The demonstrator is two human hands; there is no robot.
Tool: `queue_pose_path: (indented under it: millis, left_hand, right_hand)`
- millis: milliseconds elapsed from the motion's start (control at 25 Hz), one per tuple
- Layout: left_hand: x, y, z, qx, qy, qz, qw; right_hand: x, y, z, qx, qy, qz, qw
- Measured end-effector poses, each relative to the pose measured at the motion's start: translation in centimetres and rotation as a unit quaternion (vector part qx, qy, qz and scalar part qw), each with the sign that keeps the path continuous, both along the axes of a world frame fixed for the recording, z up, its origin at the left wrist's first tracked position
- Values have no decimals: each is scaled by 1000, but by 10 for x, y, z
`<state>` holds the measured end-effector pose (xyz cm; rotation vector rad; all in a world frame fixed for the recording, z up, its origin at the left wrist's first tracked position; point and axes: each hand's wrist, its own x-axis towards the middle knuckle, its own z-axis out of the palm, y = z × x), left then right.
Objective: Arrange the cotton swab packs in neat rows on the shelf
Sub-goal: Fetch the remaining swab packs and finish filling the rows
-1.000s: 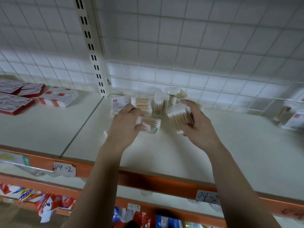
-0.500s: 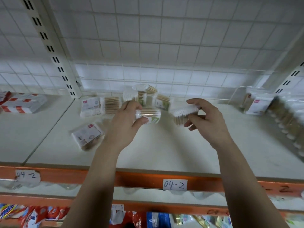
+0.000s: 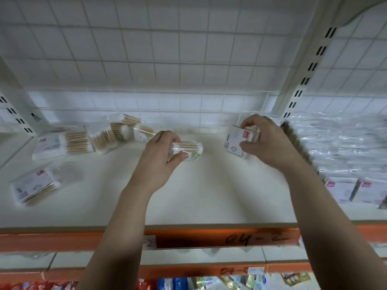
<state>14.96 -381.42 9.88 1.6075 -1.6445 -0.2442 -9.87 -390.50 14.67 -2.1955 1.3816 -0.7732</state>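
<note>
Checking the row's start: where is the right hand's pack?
Head view, right side: the right hand holds the pack at the back of the shelf, just left of the wrapped stock.

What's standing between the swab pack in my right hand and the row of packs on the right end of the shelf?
Nothing visible. The right hand grips the swab pack just left of the row of packs; only that hand itself lies between them, over bare shelf.

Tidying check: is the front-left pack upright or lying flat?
Lying flat: the front-left pack rests label side up on the shelf, askew.
</note>
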Motion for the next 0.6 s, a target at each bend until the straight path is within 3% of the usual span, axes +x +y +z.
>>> queue_pose_path:
  millis: [200, 440, 600]
  left_hand:
    - [-41, -17, -3, -4, -9, 4, 1000]
    - [-74, -28, -8, -9, -18, 9, 1000]
    - [-80, -28, -10, -5, -17, 23, 1000]
  right_hand:
    - [-45, -42, 26, -3, 125, 31, 992]
    - [-60, -81, 25, -63, 327, 99, 938]
    - [-67, -94, 14, -84, 370, 123, 917]
